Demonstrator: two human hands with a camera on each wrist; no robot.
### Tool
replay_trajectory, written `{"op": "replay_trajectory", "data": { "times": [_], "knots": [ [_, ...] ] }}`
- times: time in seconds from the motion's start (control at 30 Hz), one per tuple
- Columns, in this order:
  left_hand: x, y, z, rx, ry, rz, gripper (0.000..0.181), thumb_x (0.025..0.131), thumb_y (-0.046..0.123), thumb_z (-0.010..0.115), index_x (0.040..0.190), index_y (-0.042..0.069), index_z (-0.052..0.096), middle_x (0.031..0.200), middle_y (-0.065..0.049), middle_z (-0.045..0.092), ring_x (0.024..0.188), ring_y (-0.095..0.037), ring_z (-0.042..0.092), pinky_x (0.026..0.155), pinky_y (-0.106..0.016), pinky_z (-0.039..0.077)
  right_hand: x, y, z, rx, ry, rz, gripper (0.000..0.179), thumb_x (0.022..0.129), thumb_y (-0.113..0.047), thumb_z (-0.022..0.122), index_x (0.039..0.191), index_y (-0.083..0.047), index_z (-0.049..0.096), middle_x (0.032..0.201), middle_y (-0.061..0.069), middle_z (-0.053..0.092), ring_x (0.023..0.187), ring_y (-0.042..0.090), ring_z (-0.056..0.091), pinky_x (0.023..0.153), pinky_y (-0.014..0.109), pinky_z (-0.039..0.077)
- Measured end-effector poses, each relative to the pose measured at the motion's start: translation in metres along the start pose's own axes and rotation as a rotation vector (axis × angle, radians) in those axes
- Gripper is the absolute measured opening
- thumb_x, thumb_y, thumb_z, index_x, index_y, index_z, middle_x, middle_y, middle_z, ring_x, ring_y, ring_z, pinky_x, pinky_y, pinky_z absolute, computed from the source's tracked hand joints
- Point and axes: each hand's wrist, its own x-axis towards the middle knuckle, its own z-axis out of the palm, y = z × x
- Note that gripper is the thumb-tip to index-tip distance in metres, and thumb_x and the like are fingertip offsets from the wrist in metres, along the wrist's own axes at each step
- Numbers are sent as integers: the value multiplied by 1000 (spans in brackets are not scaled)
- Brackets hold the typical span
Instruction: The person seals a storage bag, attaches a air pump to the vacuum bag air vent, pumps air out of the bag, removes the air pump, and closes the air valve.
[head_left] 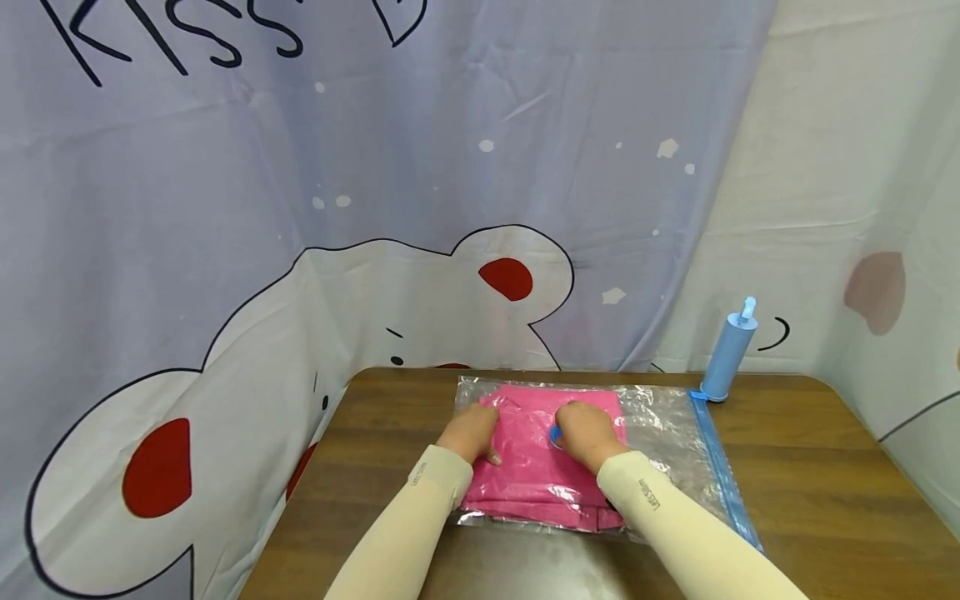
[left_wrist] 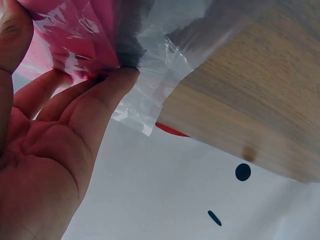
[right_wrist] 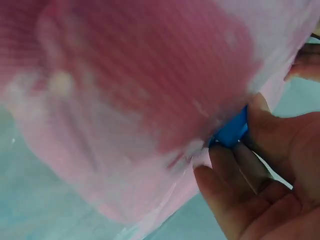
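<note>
A clear plastic vacuum storage bag [head_left: 667,429] lies on the table with folded pink clothing [head_left: 525,475] inside it. Its blue zip edge [head_left: 723,475] runs down the right side. My right hand [head_left: 588,433] pinches the round blue valve cap [head_left: 555,436] on top of the bag; in the right wrist view, thumb and fingers close around the blue cap [right_wrist: 232,131]. At the bag's left part, my left hand [head_left: 471,433] rests on the plastic over the clothing. In the left wrist view, the fingers [left_wrist: 102,97] lie extended against the bag, their tips partly hidden.
A light blue hand pump [head_left: 729,354] stands upright at the back right of the wooden table [head_left: 817,475], beside the zip's far end. A printed curtain [head_left: 420,308] hangs directly behind the table, and more white cloth [head_left: 862,208] hangs at the right.
</note>
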Motion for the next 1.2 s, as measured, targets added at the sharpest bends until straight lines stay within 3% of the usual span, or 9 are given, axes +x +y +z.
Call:
{"op": "replay_trajectory", "data": {
  "times": [0.17,0.23,0.3,0.4,0.77,0.97,1.03,1.13,1.2],
  "knots": [
    [-5,5,-6,-5,-1,-9,69,64,42,111,115,9,79,110,-12,85,108,-32,79,102,-54,68,1,0,-13,117,-68,51,48,84,-45,91,114,-9,79,97,10,78,84,27,72,77,50,65],
    [-3,2,-1,-7,1,-7,70,65,41,111,118,8,79,113,-14,84,111,-33,78,104,-54,67,5,4,-8,131,-91,67,48,85,-48,90,105,-7,77,89,10,74,77,27,68,75,48,63],
    [-2,0,2,-25,-13,-18,73,63,43,111,119,9,79,115,-13,84,115,-33,79,107,-52,67,9,9,3,125,-104,72,35,86,-42,87,83,-12,70,74,5,68,67,24,61,67,44,58],
    [6,-6,15,-22,-20,-20,74,62,45,110,121,12,79,118,-10,85,117,-30,79,109,-49,66,15,16,19,68,-111,47,36,82,-31,84,63,-21,56,64,-1,60,60,20,53,58,39,51],
    [-10,8,-10,-24,0,-26,71,62,40,111,117,9,79,113,-13,84,110,-32,80,102,-53,68,20,19,23,-38,-91,4,26,82,-19,85,73,-24,61,74,-3,67,65,17,59,56,38,53],
    [7,-7,15,-42,5,-7,75,58,46,111,116,10,78,111,-13,84,110,-33,80,105,-50,68,17,20,26,-67,-50,-48,25,77,-14,89,76,-23,65,75,-3,68,64,17,58,55,41,53],
    [14,-13,22,-58,-4,-3,75,56,47,111,113,11,78,109,-12,84,107,-33,80,103,-51,68,14,18,19,-33,-56,-59,22,76,-14,91,81,-19,70,78,-1,71,67,20,62,60,43,56],
    [7,-8,12,-46,-2,-9,75,57,46,111,115,12,78,110,-10,84,107,-29,79,103,-50,68,7,6,-10,22,-100,-45,35,78,-22,98,103,-9,78,92,7,79,81,25,72,76,49,66],
    [6,-5,7,-47,-11,-12,75,58,45,112,115,11,78,108,-9,84,106,-28,78,103,-49,68,4,1,-26,68,-127,-13,44,82,-32,99,106,-5,76,92,9,78,83,26,73,80,49,66]
  ]
}}
